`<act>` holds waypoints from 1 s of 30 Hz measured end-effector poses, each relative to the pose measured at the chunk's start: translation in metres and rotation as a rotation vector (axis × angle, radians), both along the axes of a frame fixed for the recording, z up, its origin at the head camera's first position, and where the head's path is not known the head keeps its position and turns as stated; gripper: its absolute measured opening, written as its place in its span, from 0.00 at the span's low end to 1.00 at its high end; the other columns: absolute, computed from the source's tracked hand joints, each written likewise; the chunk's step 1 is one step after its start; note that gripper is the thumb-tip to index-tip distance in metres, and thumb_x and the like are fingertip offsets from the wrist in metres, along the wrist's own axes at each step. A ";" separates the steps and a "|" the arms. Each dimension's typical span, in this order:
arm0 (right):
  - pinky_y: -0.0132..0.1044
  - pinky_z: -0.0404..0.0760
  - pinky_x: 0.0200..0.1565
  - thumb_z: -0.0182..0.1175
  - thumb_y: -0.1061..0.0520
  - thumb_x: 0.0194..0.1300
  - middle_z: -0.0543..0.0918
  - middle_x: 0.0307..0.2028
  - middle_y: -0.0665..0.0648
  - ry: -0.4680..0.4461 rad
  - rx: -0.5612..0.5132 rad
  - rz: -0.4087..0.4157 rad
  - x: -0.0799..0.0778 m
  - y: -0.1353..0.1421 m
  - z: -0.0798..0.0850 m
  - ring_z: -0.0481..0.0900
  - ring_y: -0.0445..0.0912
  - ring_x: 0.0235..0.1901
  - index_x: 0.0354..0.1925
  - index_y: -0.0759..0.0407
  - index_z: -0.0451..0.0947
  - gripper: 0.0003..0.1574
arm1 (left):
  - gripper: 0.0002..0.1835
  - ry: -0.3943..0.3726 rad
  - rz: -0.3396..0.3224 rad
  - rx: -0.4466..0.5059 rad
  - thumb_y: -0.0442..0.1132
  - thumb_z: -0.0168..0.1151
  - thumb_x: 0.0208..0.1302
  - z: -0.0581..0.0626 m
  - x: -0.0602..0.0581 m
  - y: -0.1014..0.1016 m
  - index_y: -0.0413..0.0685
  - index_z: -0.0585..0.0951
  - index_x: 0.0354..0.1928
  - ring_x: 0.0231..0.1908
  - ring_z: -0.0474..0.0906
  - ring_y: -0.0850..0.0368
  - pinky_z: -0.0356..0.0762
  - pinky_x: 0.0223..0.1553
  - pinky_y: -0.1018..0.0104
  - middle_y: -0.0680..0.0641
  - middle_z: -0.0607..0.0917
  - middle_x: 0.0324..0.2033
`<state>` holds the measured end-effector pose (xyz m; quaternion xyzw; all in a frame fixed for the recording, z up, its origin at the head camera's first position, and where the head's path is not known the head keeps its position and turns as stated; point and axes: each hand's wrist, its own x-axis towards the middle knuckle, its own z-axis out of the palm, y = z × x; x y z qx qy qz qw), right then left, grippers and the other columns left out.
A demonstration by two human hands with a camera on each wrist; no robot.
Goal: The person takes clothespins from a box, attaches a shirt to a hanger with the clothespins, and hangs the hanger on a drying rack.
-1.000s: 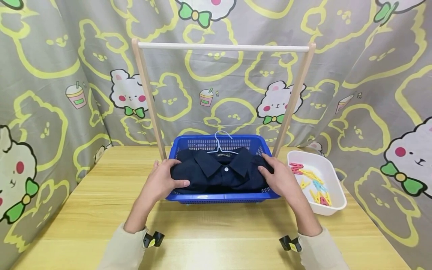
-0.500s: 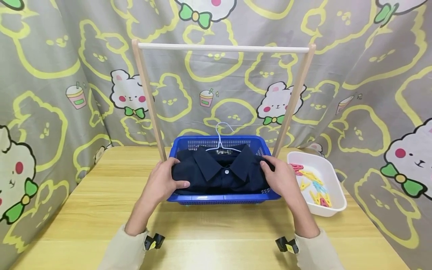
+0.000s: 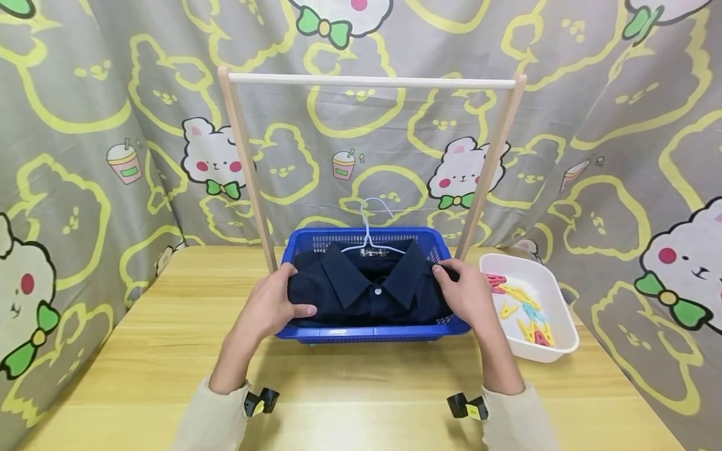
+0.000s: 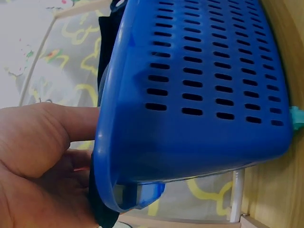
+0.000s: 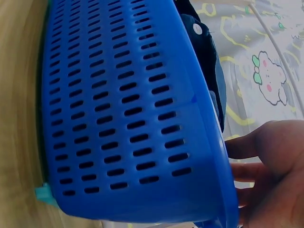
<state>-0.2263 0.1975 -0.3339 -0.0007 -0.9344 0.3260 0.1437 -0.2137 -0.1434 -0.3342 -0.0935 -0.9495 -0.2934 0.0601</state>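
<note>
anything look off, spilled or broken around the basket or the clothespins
Nothing stands out. The dark collared shirt lies within the blue basket, with the hanger emerging at its neck. The visible clothespins are loosely scattered, but inside the white tub. I see no spill or damage.

a person's two bare forearms (image 3: 234, 356) reach forward from pale beige sleeves (image 3: 211, 413), one on each side of the head view, leaning slightly inward. the left hand (image 3: 272, 302) grips, its thumb (image 3: 303, 310) pointing inward and its fingers (image 3: 287, 270) set farther forward. the right hand (image 3: 467, 289) grips too, thumb angled inward. the hands are well apart, roughly level with each other.
</note>
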 end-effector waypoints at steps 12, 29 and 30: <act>0.52 0.70 0.49 0.57 0.49 0.67 0.82 0.44 0.65 0.006 -0.116 -0.034 -0.003 -0.006 0.000 0.77 0.58 0.46 0.44 0.62 0.80 0.17 | 0.37 -0.079 0.021 -0.004 0.46 0.78 0.44 0.009 0.000 0.000 0.38 0.70 0.54 0.46 0.74 0.41 0.71 0.49 0.46 0.36 0.79 0.49; 0.45 0.69 0.45 0.57 0.50 0.67 0.79 0.42 0.64 -0.079 -0.235 -0.024 -0.009 0.003 0.004 0.73 0.55 0.42 0.42 0.64 0.79 0.18 | 0.15 0.001 -0.008 0.227 0.47 0.59 0.66 0.011 0.001 -0.009 0.45 0.78 0.47 0.43 0.74 0.48 0.72 0.46 0.52 0.44 0.81 0.43; 0.44 0.69 0.45 0.57 0.50 0.67 0.79 0.42 0.64 -0.076 -0.241 -0.022 -0.009 0.003 0.005 0.73 0.55 0.42 0.42 0.64 0.79 0.18 | 0.13 0.020 -0.002 0.249 0.46 0.57 0.68 0.011 0.000 -0.010 0.45 0.79 0.46 0.42 0.75 0.49 0.72 0.46 0.53 0.45 0.81 0.42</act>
